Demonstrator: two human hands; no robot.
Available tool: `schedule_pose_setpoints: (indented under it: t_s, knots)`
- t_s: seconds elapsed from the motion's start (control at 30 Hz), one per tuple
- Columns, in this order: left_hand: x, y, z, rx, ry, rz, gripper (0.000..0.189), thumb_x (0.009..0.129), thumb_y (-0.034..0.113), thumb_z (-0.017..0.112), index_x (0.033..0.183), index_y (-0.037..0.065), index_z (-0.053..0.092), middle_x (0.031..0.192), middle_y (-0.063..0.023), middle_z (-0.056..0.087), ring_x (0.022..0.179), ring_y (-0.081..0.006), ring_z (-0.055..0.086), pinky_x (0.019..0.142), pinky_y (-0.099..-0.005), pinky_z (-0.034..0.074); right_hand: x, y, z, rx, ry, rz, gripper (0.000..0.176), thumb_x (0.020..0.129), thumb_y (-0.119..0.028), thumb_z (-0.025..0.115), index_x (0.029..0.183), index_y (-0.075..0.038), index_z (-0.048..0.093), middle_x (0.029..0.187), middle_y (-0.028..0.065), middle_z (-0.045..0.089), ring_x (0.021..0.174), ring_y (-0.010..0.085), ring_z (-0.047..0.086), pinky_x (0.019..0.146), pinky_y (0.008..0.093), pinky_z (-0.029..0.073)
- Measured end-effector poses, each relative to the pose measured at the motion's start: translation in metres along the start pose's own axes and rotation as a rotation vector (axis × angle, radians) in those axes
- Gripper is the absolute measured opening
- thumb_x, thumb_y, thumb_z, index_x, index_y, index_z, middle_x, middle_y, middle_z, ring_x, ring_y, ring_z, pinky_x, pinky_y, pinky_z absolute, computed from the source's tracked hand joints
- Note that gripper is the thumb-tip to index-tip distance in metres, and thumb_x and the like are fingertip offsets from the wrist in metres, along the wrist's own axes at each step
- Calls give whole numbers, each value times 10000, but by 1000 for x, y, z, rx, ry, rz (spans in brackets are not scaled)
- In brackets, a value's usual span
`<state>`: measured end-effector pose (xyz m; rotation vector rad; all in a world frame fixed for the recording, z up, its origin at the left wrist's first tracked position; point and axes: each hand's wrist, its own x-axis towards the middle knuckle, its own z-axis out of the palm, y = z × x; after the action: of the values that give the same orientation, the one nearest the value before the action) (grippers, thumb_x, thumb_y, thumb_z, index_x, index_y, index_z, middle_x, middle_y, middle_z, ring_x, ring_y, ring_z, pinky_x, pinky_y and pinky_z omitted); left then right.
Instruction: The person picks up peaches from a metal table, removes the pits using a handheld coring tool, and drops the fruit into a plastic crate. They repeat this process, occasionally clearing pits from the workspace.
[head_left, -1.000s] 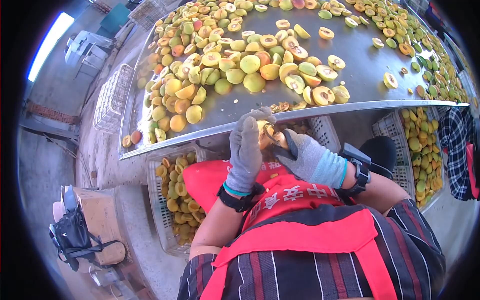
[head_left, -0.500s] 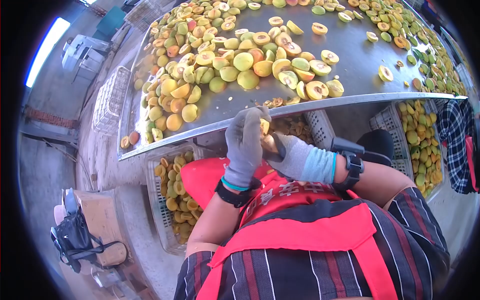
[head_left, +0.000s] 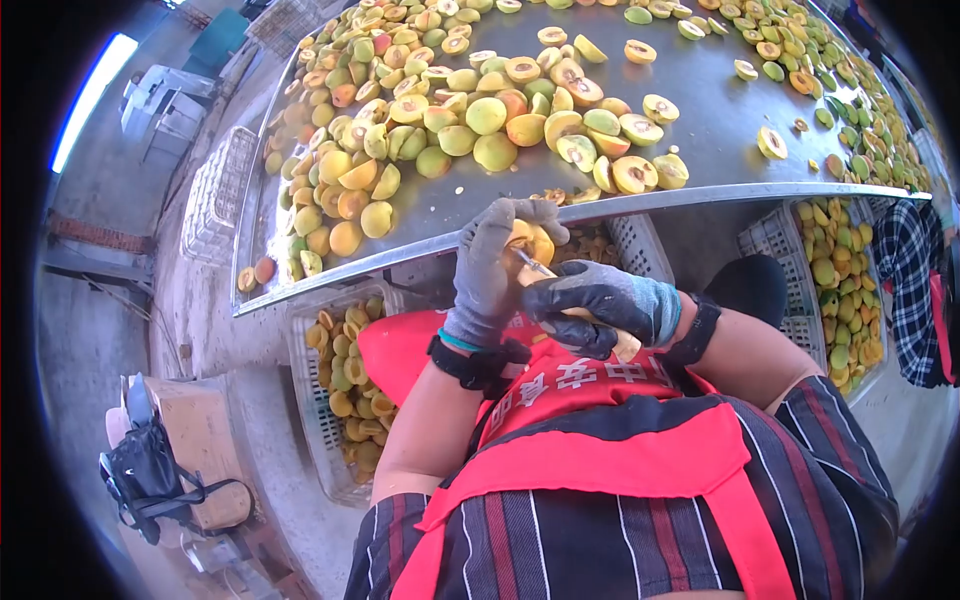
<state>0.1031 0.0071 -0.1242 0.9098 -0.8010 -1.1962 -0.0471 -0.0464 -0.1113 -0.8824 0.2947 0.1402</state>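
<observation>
The left hand (head_left: 485,275), in a grey knit glove, cups a fruit (head_left: 530,240) in its curled fingers, just beyond the near edge of the tabletop (head_left: 720,140); the fruit's flesh is orange-yellow and moist-looking, its cut hollow turned toward the right hand (head_left: 600,300). That hand's fingers, in a knit glove with a dark, smooth coating, are wrapped round a tool (head_left: 625,346), whose slim metal tip meets the hollow and whose pale, wood-like handle pokes out below the fist. The tabletop is smooth, dull-shining sheet metal with a raised rim, and a heap (head_left: 400,115) of rounded halves, green, yellow and blushed orange, spreads over it, some cut faces showing brown centres. Beneath, a slotted plastic crate (head_left: 322,430) on the left holds more cut fruit, and a grey crate (head_left: 775,240) on the right stands beside another pile (head_left: 840,290). The person's apron (head_left: 600,455) is smooth red cloth with white lettering, over a striped woven shirt (head_left: 590,545).
</observation>
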Motion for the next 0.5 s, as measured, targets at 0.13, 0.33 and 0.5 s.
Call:
schedule_pose_setpoints:
  t_s: [0.13,0.33,0.5]
  knots:
    - [-5,-16,2,-147,125,-31,478,957,386,318,973,-19,571,830,-145,628,755,-191,585,719,-283,459,0,10,7,228,1,-1,213,879,-264,544,837,-56,525,530,13,453,351,81,384,330,225,327]
    - [-15,-15,8,-228,310,-55,476,942,415,357,1011,-10,559,836,-142,619,742,-186,583,675,-283,462,8,22,1,349,-91,-20,212,897,-254,513,832,-53,524,519,13,456,339,78,379,329,224,309]
    - [-18,2,-33,-565,392,75,418,920,427,397,958,43,559,789,-126,626,462,-160,511,353,-255,369,1,14,-1,254,-95,-60,203,885,-235,511,813,-45,528,521,26,487,324,90,402,333,222,329]
